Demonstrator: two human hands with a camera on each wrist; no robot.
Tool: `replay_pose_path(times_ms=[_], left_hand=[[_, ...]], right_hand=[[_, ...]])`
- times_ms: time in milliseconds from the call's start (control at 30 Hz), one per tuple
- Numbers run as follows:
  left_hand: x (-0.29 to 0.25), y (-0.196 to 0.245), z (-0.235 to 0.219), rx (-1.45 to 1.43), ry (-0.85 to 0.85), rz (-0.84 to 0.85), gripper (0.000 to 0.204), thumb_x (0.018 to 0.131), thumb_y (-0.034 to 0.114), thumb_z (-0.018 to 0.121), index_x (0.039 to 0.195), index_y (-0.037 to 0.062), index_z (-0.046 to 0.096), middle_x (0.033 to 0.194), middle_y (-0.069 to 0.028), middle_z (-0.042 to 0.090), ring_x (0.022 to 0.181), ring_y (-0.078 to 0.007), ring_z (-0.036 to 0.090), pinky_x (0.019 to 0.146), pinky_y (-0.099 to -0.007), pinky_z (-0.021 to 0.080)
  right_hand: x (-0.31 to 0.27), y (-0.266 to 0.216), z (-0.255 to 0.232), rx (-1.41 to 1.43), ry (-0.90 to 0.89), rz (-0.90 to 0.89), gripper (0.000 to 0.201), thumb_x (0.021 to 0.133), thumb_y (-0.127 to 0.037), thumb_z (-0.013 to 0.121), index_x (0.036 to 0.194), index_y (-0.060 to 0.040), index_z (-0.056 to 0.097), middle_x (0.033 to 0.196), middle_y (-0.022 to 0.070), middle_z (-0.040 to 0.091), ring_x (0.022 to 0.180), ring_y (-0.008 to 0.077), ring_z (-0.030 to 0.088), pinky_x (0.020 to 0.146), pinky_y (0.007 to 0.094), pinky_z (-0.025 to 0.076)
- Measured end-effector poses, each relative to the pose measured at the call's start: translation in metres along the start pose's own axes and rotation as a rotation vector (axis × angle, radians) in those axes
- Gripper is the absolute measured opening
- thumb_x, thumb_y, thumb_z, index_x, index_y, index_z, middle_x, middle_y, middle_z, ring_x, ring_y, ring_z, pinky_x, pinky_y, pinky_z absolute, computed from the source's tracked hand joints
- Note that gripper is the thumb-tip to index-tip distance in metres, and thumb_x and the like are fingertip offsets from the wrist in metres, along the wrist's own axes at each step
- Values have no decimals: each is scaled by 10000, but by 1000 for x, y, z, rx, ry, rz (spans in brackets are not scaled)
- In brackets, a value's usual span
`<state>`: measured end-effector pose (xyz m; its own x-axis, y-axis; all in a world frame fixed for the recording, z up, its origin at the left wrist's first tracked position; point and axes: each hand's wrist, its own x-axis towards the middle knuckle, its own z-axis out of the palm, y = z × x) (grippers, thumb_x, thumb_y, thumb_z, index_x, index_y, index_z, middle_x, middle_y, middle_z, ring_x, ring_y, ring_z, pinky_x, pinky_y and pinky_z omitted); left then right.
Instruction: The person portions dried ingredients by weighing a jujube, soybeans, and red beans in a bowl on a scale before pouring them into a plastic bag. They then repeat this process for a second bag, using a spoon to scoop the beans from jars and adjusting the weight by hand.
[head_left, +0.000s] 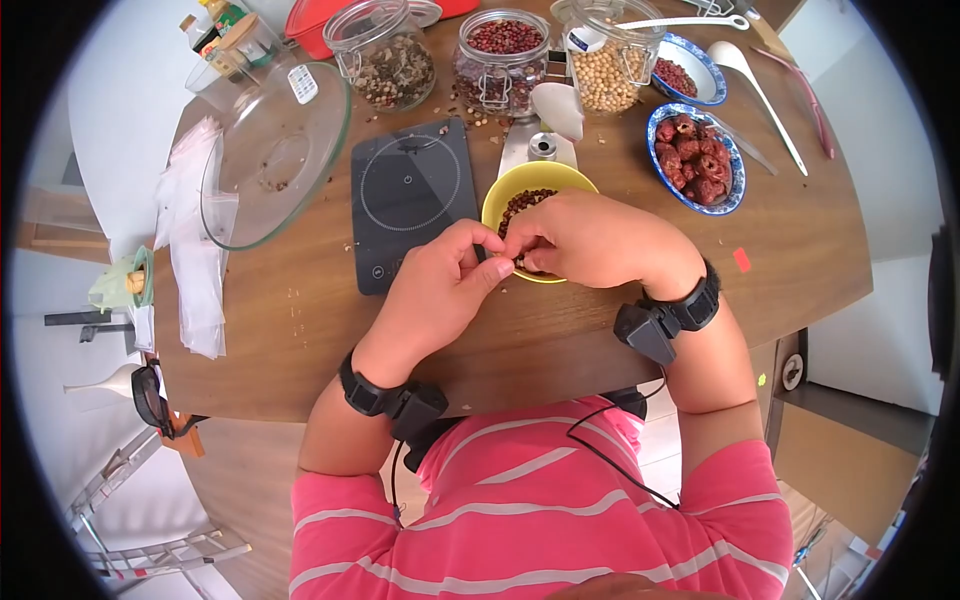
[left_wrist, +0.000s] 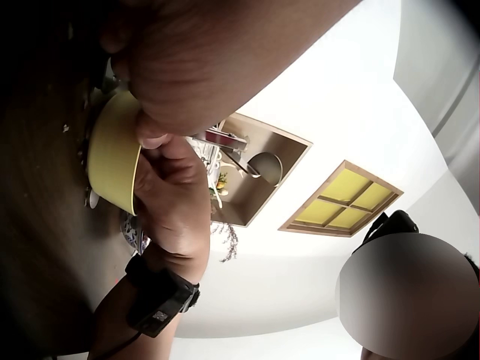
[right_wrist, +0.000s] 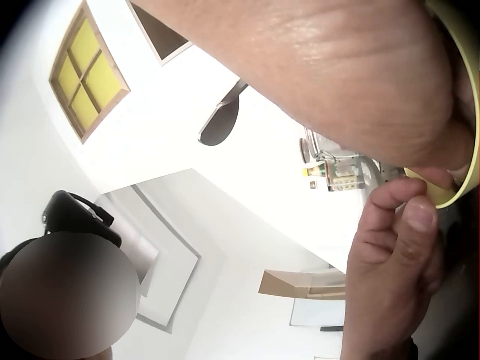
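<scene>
A yellow bowl (head_left: 583, 178) holds small dark red-brown beans (head_left: 522, 203). At its near-left rim, my left hand (head_left: 430, 295) pinches a tiny pale piece between thumb and forefinger. My right hand (head_left: 600, 240) reaches over the bowl from the right, its curled fingertips meeting the left ones and pinching at the same small piece, which is mostly hidden. In the left wrist view the right hand (left_wrist: 178, 202) is beside the bowl (left_wrist: 112, 154); in the right wrist view the left thumb and forefinger (right_wrist: 409, 214) nearly touch the bowl's rim (right_wrist: 457, 196).
A black cooktop (head_left: 415, 210) lies left of the bowl, beside a glass lid (head_left: 275, 160) and plastic bags (head_left: 195, 270). Behind stand jars of dried mushrooms (head_left: 385, 75), red beans (head_left: 500, 70) and pale beans (head_left: 605, 80). A dish of dates (head_left: 697, 165) is at right.
</scene>
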<state>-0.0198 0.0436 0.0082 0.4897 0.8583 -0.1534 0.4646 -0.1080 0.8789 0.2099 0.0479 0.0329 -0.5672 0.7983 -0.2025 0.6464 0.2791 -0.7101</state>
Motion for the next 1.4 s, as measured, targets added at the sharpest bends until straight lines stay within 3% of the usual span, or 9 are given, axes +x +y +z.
replay_pose_path(times_ms=[433, 500, 633, 700, 1167, 1233, 1267, 1333, 1400], left_hand=[[0, -1, 0, 17, 3, 12, 206, 970, 184, 750, 1098, 47, 664, 665, -24, 566, 603, -118, 495, 593, -308, 430], [0, -2, 0, 17, 1, 8, 206, 970, 186, 749, 1097, 48, 664, 665, -27, 567, 601, -120, 497, 594, -310, 430], [0, -1, 0, 19, 2, 3, 208, 969, 190, 749, 1096, 49, 664, 661, -32, 567, 596, -126, 504, 592, -312, 431], [0, 0, 0, 34, 12, 15, 208, 971, 191, 747, 1099, 49, 664, 658, -34, 568, 593, -128, 505, 588, -314, 430], [1, -7, -2, 5, -13, 17, 218, 1004, 198, 714, 1139, 41, 645, 689, -12, 579, 584, -124, 506, 589, -291, 434], [4, -9, -2, -315, -54, -11, 183, 1076, 243, 633, 1109, 64, 613, 744, 62, 474, 621, -39, 380, 562, -211, 327], [3, -9, -6, -314, -53, -9, 183, 1076, 243, 633, 1109, 64, 613, 744, 62, 474, 621, -39, 380, 562, -211, 327], [1, -7, -18, -784, -241, -245, 349, 1122, 412, 511, 1054, 79, 588, 738, 48, 425, 572, -41, 326, 501, -209, 282], [0, -6, -20, -858, -294, -272, 424, 1124, 478, 451, 1035, 83, 576, 731, 47, 409, 552, -41, 297, 479, -211, 256]], right_hand=[[-2, -4, -2, 41, -24, -5, 201, 925, -76, 666, 1109, -85, 748, 907, 152, 726, 830, 337, 678, 760, 412, 517], [1, -6, 0, 28, -17, 51, 176, 914, -88, 690, 1072, -77, 768, 987, 159, 754, 934, 339, 721, 805, 430, 552], [-1, -1, 3, -13, 34, 29, 154, 921, -113, 692, 1051, -83, 769, 976, 152, 754, 929, 343, 721, 807, 429, 553], [-3, 1, 3, 6, 107, -14, 167, 940, -94, 678, 1088, -80, 755, 920, 145, 743, 833, 319, 696, 775, 399, 539], [-7, -3, -8, 61, 260, 34, 203, 948, -5, 662, 1132, -25, 746, 911, 164, 756, 801, 233, 737, 763, 347, 572], [-7, -3, -9, 47, 304, 48, 200, 955, 5, 654, 1134, -13, 740, 903, 169, 755, 790, 219, 739, 760, 339, 576], [-8, -2, -10, 49, 316, 26, 199, 959, 8, 648, 1138, -2, 736, 914, 151, 761, 802, 200, 739, 766, 327, 578], [-8, 1, -11, 47, 329, 0, 198, 964, 11, 643, 1141, 9, 732, 925, 134, 767, 815, 180, 739, 772, 315, 581], [-8, 3, -13, 406, 230, 42, 200, 993, -21, 623, 1163, -3, 728, 994, 119, 765, 860, 230, 756, 778, 347, 599]])
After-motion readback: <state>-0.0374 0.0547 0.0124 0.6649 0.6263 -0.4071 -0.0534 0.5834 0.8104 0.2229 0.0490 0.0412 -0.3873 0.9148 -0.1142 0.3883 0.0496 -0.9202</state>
